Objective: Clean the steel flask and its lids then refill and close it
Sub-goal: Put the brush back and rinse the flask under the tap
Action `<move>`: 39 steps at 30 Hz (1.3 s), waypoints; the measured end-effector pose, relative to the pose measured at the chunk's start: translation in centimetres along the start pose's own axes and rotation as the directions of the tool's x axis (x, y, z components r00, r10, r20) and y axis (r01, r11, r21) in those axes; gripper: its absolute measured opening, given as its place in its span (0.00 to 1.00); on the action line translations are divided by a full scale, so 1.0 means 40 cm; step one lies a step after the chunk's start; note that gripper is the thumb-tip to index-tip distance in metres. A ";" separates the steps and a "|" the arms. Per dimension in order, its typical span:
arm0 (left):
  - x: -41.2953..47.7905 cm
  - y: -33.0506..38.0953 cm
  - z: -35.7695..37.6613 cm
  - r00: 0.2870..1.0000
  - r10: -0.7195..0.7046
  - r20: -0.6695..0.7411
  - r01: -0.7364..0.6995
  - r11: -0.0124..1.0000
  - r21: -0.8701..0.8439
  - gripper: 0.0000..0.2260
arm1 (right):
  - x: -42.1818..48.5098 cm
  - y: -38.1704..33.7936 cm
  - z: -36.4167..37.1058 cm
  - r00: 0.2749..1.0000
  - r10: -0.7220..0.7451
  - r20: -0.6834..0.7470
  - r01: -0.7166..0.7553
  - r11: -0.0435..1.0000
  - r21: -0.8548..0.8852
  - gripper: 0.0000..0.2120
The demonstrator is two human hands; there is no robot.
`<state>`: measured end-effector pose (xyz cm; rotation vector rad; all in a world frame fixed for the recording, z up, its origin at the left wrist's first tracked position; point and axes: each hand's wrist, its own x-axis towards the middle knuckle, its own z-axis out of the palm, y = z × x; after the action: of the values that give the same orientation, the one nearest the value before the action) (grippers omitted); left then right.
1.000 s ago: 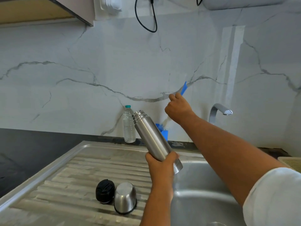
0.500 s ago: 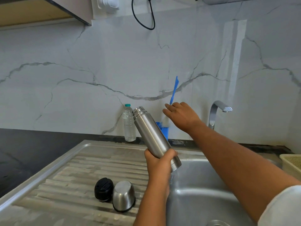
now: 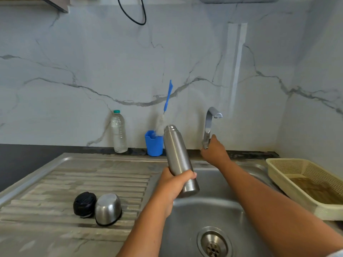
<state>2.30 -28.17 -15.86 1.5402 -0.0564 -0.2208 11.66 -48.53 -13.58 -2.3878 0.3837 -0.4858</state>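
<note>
Over the sink (image 3: 213,206) basin the steel flask (image 3: 176,151) tilted, mouth up, its lower body gripped by the left hand (image 3: 173,184). The right hand (image 3: 215,152) curled round the tap (image 3: 208,125) stem. On the drainboard (image 3: 74,175) lay the steel cup lid (image 3: 108,208) beside the black stopper (image 3: 84,204)

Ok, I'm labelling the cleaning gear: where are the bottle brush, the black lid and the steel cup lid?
bottle brush (image 3: 168,96), head view, on its blue handle.
black lid (image 3: 84,204), head view, on its top.
steel cup lid (image 3: 108,207), head view, on its rounded side.
</note>
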 end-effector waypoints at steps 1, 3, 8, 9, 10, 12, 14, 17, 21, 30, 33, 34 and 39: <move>-0.001 -0.003 0.003 1.000 -0.019 0.021 0.019 0.999 0.034 0.25 | 0.000 0.002 -0.002 0.999 -0.007 0.041 0.004 0.999 0.052 0.27; -0.002 -0.010 0.008 0.998 -0.031 0.049 0.026 0.994 0.102 0.24 | 0.003 0.001 -0.004 0.997 0.012 0.073 -0.022 0.990 0.142 0.27; -0.005 -0.021 0.016 0.995 -0.039 0.092 0.021 0.982 0.189 0.20 | 0.003 0.017 -0.020 0.988 -0.024 0.154 -0.022 0.958 0.287 0.27; -0.007 -0.021 0.018 0.994 -0.041 0.102 0.019 0.978 0.206 0.20 | -0.005 0.022 -0.029 0.979 -0.059 0.194 -0.005 0.950 0.313 0.28; -0.008 -0.022 0.021 0.992 -0.044 0.115 0.017 0.975 0.223 0.20 | -0.010 0.028 -0.033 0.972 -0.088 0.217 0.013 0.945 0.327 0.28; -0.009 -0.025 0.026 0.988 -0.044 0.146 0.006 0.968 0.252 0.22 | -0.016 0.037 -0.043 0.970 -0.090 0.225 0.007 0.939 0.343 0.25; -0.009 -0.025 0.031 0.984 -0.043 0.171 -0.007 0.959 0.282 0.24 | -0.023 0.053 -0.046 0.983 -0.032 0.181 -0.041 0.921 0.386 0.23; -0.003 -0.030 0.040 0.980 -0.032 0.195 -0.032 0.948 0.315 0.26 | -0.053 0.076 -0.039 0.967 0.118 0.227 -0.220 0.836 0.503 0.14; 0.001 -0.035 0.055 0.974 0.055 0.218 -0.136 0.918 0.373 0.26 | -0.139 0.077 -0.058 0.836 0.188 0.516 -0.535 0.493 0.686 0.20; 0.008 -0.030 0.070 0.968 0.233 0.088 -0.249 0.926 0.282 0.35 | -0.258 0.098 -0.125 0.781 0.381 0.495 -0.543 0.022 0.839 0.17; 0.025 -0.032 0.073 0.982 0.191 -0.010 -0.187 0.972 0.142 0.40 | -0.286 0.100 -0.108 0.752 0.400 0.523 -0.509 -0.151 0.847 0.20; 0.024 -0.034 0.075 0.987 0.161 -0.009 -0.160 0.985 0.063 0.44 | -0.294 0.098 -0.098 0.746 0.410 0.525 -0.499 -0.179 0.848 0.22; 0.043 -0.029 0.100 0.997 0.072 -0.030 -0.076 0.974 -0.214 0.41 | -0.315 0.100 -0.075 0.752 0.433 0.497 -0.444 -0.225 0.867 0.29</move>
<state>3.15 -32.43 -17.06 1.3224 -0.0704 -0.1457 -1.40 -48.22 -17.15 -0.5900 0.5806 -0.2024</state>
